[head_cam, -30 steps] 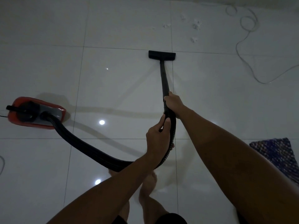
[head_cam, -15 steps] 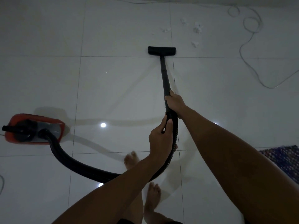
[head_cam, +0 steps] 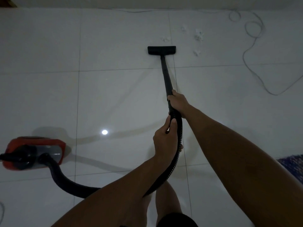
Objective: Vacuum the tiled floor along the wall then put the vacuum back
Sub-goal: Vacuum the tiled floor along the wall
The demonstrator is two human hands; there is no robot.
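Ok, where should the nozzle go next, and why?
Probably forward and a little right: the nozzle sits just short of white scraps near the wall. The right hand grips the tube; the left hand holds the hose.

glossy white floor tiles (head_cam: 114, 99), ribbed black hose (head_cam: 177, 145), woven rug (head_cam: 293, 164)

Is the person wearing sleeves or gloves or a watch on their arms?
No. Both forearms are bare right down to the wrists, with no sleeves in view. The left hand and the right hand have no gloves, and no watch, ring or bracelet shows. The light is dim, so tiny details could be missed.
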